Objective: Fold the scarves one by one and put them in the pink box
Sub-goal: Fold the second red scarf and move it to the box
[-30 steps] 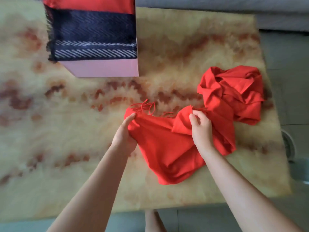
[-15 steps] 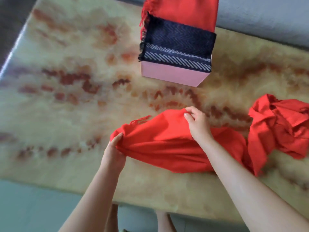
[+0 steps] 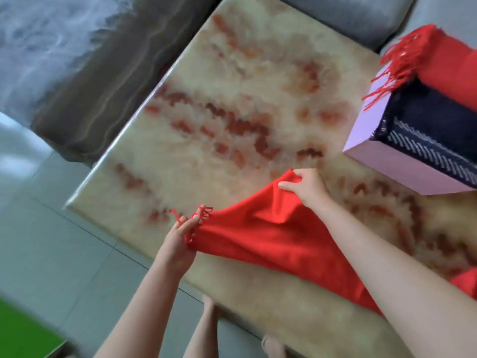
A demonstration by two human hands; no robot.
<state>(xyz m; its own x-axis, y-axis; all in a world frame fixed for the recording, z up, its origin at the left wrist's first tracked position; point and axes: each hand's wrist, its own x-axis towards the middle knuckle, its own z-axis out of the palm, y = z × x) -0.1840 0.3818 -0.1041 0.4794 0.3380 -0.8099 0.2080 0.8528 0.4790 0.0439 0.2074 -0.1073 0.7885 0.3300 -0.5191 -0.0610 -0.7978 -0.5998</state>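
Scene: a person at a marbled beige and rust surface (image 3: pixel 232 104), seen from the head camera at a tilt.
Left hand (image 3: pixel 179 236): lower centre of the frame, at the near edge of the surface. Its fingers (image 3: pixel 192 220) are closed in a pinch on the fringed corner of the red scarf (image 3: pixel 278 236), with tassels (image 3: pixel 205 211) poking out past the fingertips.
Right hand: (image 3: pixel 308 188) centre right, above and to the right of the left hand. The thumb and curled fingers clamp the scarf's upper edge, and the cloth peaks there.
Red scarf: pulled out between the two hands, with its end lifted off the surface. The rest trails toward the lower right and goes under the right forearm.
Red cloth (image 3: pixel 466 282): a bunched bit at the right edge. Cannot tell if it is the same scarf.
Pink box (image 3: pixel 395 161): right side of the frame, on the surface, open top, apart from both hands.
Navy scarf (image 3: pixel 426 120): inside the pink box, folded, with white herringbone stripes along its near side.
Folded red scarf (image 3: pixel 451 65): in the box behind the navy one, its fringe hanging over the box's left wall.
Sofa (image 3: pixel 346 19): grey, top of the frame, beyond the surface.
Rug (image 3: pixel 103 73): brown and grey, upper left, beside the surface.
Floor (image 3: pixel 64 241): pale tiles, left and lower left.
Green object (image 3: pixel 20 332): lower left corner, blurred.
Legs (image 3: pixel 204 329): bare, bottom centre, below the near edge of the surface.
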